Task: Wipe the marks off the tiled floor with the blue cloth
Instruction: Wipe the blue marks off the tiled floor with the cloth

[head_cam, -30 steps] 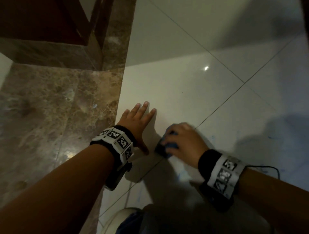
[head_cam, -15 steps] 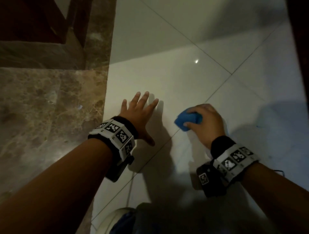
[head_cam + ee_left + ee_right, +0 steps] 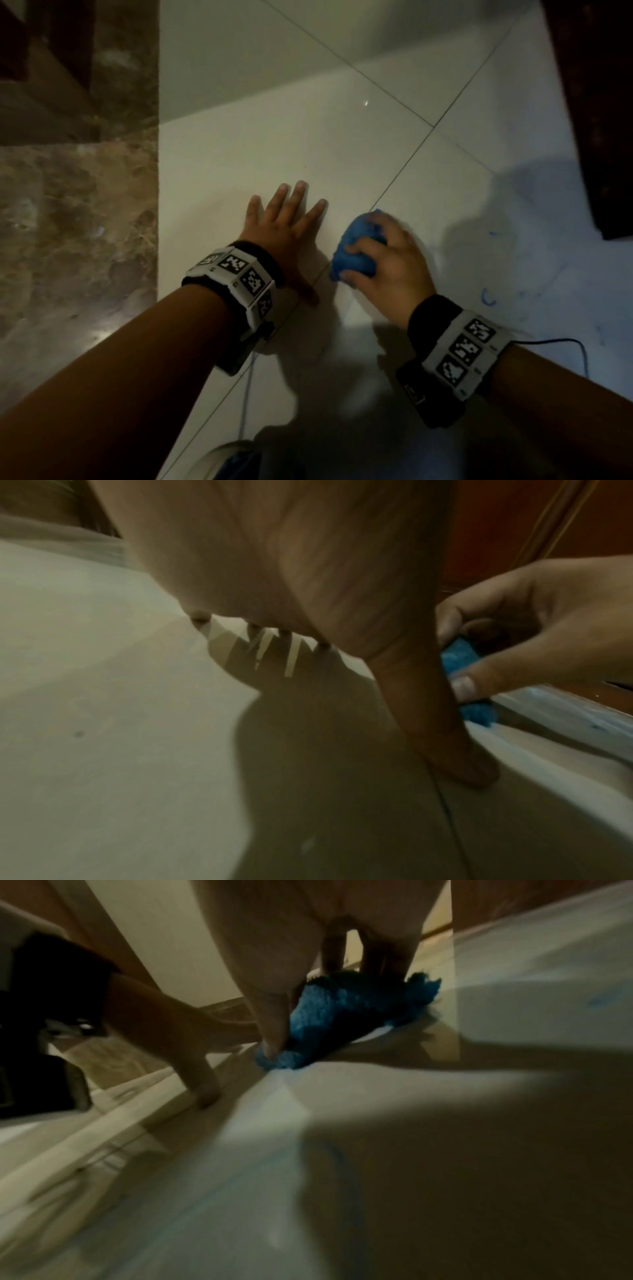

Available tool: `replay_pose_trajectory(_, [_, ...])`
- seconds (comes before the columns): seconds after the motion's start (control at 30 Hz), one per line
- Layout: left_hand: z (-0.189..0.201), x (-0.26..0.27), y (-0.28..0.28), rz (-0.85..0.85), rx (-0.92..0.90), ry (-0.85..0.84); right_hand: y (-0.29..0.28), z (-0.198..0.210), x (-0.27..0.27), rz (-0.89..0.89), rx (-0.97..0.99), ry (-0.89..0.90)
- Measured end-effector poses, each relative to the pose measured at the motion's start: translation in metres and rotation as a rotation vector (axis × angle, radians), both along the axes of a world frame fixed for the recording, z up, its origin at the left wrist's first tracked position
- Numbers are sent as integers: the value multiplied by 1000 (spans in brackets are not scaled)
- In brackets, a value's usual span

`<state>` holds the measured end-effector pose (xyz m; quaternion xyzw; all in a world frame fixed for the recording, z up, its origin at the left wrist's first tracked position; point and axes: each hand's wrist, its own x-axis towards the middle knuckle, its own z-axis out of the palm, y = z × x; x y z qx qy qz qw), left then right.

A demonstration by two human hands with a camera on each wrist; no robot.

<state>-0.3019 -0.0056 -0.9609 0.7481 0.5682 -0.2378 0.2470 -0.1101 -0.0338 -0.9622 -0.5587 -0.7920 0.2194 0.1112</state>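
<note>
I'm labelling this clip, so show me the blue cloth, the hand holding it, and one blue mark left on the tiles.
blue cloth [image 3: 352, 246]: head view, exposed bunched side.
right hand [image 3: 387, 263]: head view, back of hand.
blue mark [image 3: 488, 298]: head view, curved stroke.

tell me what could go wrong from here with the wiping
1. The bunched blue cloth in the right hand sits by the grout line, while blue scribble marks lie further right on the glossy white tiled floor; they could be missed.
2. The left hand presses flat on that glossy tile and might slip.
3. The thin dark cable at the right wrist may drag through the marks.
</note>
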Motion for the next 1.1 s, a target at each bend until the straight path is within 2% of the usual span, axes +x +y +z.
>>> replay_pose_trajectory(0.03, [1, -1, 0, -1, -1, -3, 7, 0, 3, -5, -27, 101])
replay_pose_trajectory(0.1, [2, -2, 0, 0, -9, -9, 23, 2, 11, -73, -24, 175])
replay_pose_trajectory(0.17, [2, -2, -1, 1, -10, -16, 28, 0, 13, -141, 37, 110])
replay_pose_trajectory(0.27, [0, -3, -2, -2, 13, -24, 5, 0, -8, 56, 7, -21])
replay_pose_trajectory(0.37, [1, -4, -2, -7, 13, -21, -2, -2, -7, 205, -61, -36])
replay_pose_trajectory(0.47, [3, -4, -2, 2, -10, -35, 26, -6, 16, 11, 64, 59])
replay_pose_trajectory(0.53, [3, -4, -2, 2, -5, -37, 22, -6, 14, -32, 80, 2])
replay_pose_trajectory(0.6, [1, -4, -3, 4, 12, -36, -1, -9, -1, 71, 110, -100])
replay_pose_trajectory(0.67, [1, -4, -4, 11, 18, -35, -18, -6, -7, 206, 51, -95])
replay_pose_trajectory(0.73, [2, -3, -3, 7, 21, -31, -10, -7, 3, 263, 70, -54])
replay_pose_trajectory(0.87, [5, -3, -1, -12, 4, -10, 25, -10, 31, -26, 135, -69])
replay_pose_trajectory(0.9, [6, -3, 1, -14, -2, 0, 26, -11, 29, -44, 127, -87])
replay_pose_trajectory(1.03, [7, 9, 5, -1, -44, 80, -13, -10, 0, 114, 135, -30])
replay_pose_trajectory(1.1, [10, 16, 6, 6, -68, 106, -25, -6, -5, 116, 145, 6])
